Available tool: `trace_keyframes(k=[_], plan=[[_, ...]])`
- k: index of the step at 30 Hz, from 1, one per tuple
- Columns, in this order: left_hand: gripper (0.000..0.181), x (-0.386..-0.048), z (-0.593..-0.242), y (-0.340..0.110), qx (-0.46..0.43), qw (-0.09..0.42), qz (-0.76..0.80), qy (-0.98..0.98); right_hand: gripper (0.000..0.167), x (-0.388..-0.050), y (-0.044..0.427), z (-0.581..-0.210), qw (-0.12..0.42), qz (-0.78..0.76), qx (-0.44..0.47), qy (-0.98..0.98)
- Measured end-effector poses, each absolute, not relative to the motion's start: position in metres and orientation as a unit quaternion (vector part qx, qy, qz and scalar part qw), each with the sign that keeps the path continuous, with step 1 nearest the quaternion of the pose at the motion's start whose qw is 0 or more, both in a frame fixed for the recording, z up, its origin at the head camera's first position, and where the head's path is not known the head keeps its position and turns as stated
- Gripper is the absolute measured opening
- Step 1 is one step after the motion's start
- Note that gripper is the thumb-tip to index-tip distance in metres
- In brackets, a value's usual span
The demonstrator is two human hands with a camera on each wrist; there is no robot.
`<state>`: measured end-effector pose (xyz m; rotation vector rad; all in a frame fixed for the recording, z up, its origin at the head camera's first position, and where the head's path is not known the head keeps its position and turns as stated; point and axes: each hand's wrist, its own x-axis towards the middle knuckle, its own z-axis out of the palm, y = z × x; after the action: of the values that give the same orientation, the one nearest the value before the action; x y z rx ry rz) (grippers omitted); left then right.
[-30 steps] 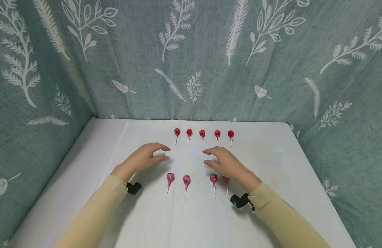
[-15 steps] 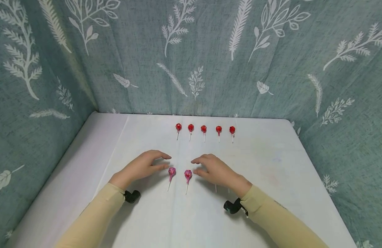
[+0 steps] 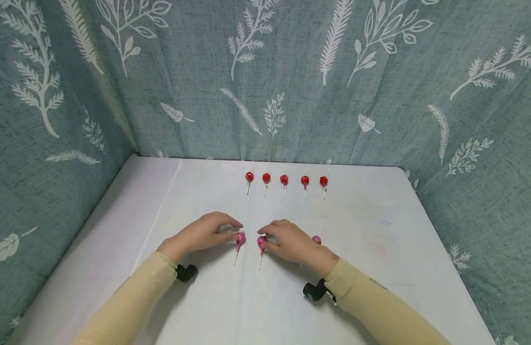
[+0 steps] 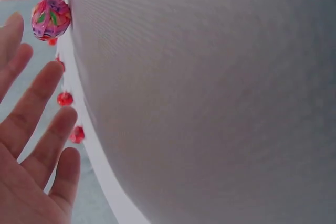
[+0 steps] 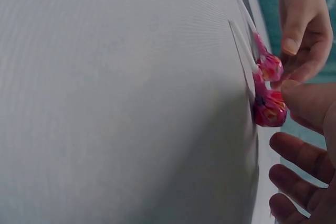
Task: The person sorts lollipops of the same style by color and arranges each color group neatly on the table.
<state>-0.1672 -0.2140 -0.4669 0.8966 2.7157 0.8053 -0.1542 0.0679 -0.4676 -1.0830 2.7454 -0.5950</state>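
Observation:
Two pink-wrapped lollipops lie between my hands on the white table. My right hand point(image 3: 288, 243) has thumb and index finger round the candy head of the right-hand lollipop point(image 3: 261, 240); its stick points towards me. In the right wrist view the thumb meets the wrapper of this lollipop point(image 5: 270, 109), while the other fingers are spread. My left hand point(image 3: 205, 233) is beside the left-hand lollipop point(image 3: 240, 239), thumb and fingers apart. A small gap separates those fingers from the lollipop point(image 4: 51, 19) in the left wrist view.
Several red lollipops point(image 3: 284, 180) form a row farther back on the white table point(image 3: 205, 306). Another pink lollipop point(image 3: 317, 239) peeks out behind the right wrist; a stick shows under that hand. A patterned green curtain point(image 3: 291, 129) encloses the back and sides.
The right hand has moved left and nearer to me, from above the right pink lollipops to the middle one. The left hand has come down beside the left pink lollipop.

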Motion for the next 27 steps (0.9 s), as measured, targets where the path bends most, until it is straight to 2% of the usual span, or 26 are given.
trace_keyframes(k=[13, 27], plan=[[0.029, -0.1709, -0.4717, -0.2103, 0.315, 0.086, 0.24, 0.914, 0.029, -0.1551, 0.0629, -0.4763, 0.047, -0.178, -0.374, 0.909], [0.021, -0.1707, -0.4696, -0.207, 0.336, 0.086, 0.225, 0.91, 0.027, -0.1538, 0.0618, -0.4755, 0.052, -0.175, -0.365, 0.913]])
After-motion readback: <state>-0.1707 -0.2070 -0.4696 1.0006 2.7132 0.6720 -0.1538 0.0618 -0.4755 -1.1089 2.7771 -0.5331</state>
